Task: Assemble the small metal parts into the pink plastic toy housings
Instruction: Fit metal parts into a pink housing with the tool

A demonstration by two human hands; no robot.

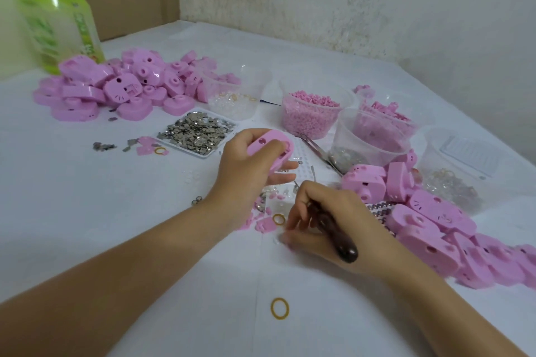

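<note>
Left hand [246,174] grips pink housing [269,149], raised above desk [116,226]. Right hand [330,220] clasps dark-handled tool [340,240], fingertips down among loose bits. Metal parts [194,130] heaped in tray [180,148] just beyond. Best: pick single part, steady housing, seat it squarely with tool tip

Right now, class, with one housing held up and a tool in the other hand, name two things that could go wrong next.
The left hand holds the pink housing above the table; if the grip slips, it may drop onto the loose small parts below and scatter them. The right hand grips a dark-handled tool close beside the heap of housings; a careless sweep might knock some out of place.
</note>
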